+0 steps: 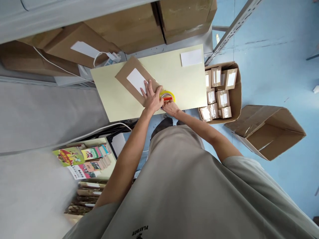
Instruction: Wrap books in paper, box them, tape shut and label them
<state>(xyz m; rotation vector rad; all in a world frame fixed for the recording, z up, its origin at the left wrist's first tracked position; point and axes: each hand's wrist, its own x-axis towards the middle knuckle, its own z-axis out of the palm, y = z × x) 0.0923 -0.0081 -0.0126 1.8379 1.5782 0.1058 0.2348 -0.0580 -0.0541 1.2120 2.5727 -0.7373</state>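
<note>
A flat brown cardboard parcel (129,78) with a white label (136,79) lies on the pale yellow table (184,79). My left hand (152,98) presses flat on the parcel's near corner, fingers spread. My right hand (170,107) sits just beside it at the table's front edge, gripping a tape dispenser with a yellow roll and red handle (167,95) against the parcel's edge.
A white sheet (191,57) lies at the table's far right. An open carton (236,96) of several small taped boxes stands right of the table, an empty carton (271,131) beyond it. Large cartons (139,26) sit behind the table, books (84,159) to the lower left.
</note>
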